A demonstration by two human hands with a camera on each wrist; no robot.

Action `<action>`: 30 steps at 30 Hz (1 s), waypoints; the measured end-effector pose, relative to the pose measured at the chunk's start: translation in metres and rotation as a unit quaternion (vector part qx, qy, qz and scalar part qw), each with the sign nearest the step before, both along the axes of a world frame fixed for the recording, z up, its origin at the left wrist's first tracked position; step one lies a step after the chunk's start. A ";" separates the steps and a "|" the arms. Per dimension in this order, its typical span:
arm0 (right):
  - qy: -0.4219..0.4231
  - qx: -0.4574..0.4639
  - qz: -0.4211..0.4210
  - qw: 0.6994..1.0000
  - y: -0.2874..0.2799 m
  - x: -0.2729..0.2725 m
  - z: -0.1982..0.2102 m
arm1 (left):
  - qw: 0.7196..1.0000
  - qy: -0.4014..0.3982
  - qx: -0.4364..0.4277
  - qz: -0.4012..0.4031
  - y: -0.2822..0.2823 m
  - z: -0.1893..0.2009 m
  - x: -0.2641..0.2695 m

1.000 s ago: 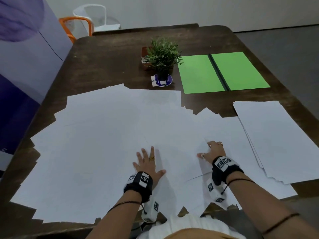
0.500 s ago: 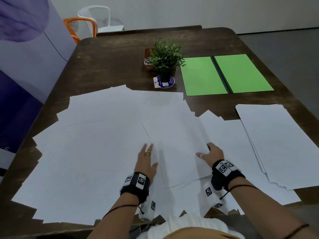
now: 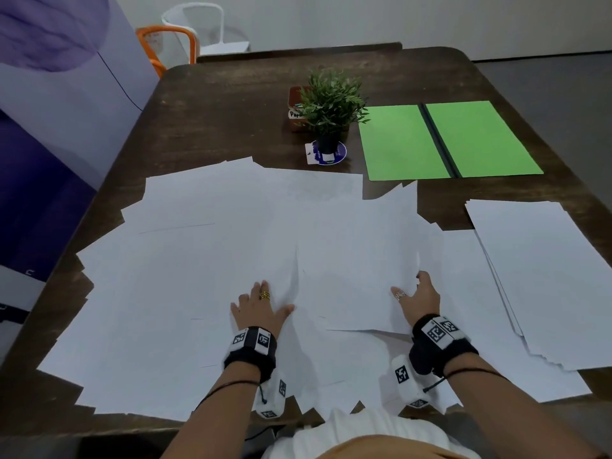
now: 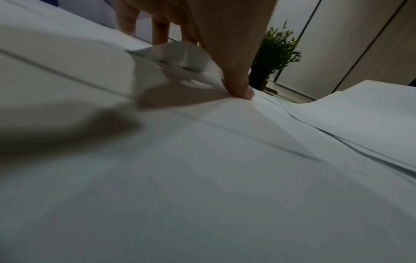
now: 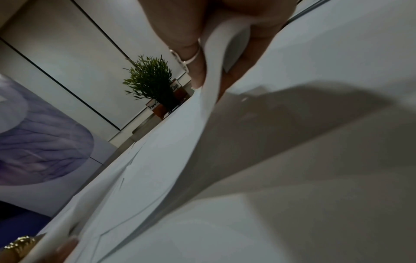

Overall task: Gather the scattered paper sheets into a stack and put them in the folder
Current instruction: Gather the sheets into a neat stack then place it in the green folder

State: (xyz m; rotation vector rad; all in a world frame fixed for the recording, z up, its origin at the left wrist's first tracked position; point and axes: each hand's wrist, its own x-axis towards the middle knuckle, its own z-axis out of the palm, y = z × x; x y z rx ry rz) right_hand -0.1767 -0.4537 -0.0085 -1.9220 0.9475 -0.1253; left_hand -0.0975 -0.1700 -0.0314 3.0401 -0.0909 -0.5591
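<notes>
Paper sheets [image 3: 205, 266]: plain white, unprinted. Folder [image 3: 400, 144]: bright green, with a black spine strip. Worktop [image 3: 231, 107]: dark brown wood grain. Plant [image 3: 331, 101]: green foliage, black pot, set on a blue and white disc [image 3: 326, 154]. Small container [image 3: 295, 107]: reddish brown, white label. Wristbands [image 3: 251, 346]: black, bearing black-and-white square markers. 2 chairs are noted: orange [image 3: 165, 44] and white [image 3: 202, 24].

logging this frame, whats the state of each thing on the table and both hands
folder: open, flat, nothing in it
loose sheets: scattered, overlapping
top sheet: right edge lifted, pinched by the right hand
pile of sheets: roughly gathered, on the right
plant: upright
left hand: flat, pressing the sheets
right hand: fingers pinching the top sheet
</notes>
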 end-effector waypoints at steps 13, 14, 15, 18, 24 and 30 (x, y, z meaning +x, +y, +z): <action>0.042 0.042 0.084 0.995 0.008 -0.003 -0.001 | 0.982 -0.021 -0.188 0.025 -0.017 0.035 0.000; 0.049 0.044 0.096 0.993 0.009 -0.002 -0.003 | 0.983 -0.010 -0.186 -0.007 -0.026 0.038 -0.007; 0.056 0.051 0.108 0.991 0.008 -0.001 -0.006 | 0.982 0.011 -0.183 -0.045 -0.036 0.038 -0.014; 0.053 0.118 0.104 0.986 0.007 0.002 -0.009 | 0.972 0.071 -0.158 -0.158 -0.066 0.040 -0.032; 0.072 0.171 0.030 0.982 -0.008 0.013 -0.007 | 0.916 0.233 -0.144 -0.292 -0.092 0.056 -0.041; 0.083 0.034 0.118 0.989 -0.015 0.008 -0.014 | 0.927 0.130 -0.348 -0.054 -0.077 0.047 -0.007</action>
